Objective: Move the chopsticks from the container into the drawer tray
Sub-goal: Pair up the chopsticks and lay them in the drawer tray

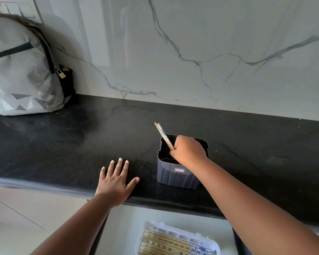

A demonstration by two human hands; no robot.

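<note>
Right hand [189, 150]: grips chopsticks [164, 136] over the container [177, 176], frame centre.
Left hand [116, 183]: flat, fingers spread, on the counter [63, 144].

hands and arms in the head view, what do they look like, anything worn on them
Both forearms are bare as far as the frame shows: no sleeves, watch, bracelets or gloves. The left hand shows short, pale fingernails and no rings. The right hand shows only its bare back; no rings are visible.
</note>
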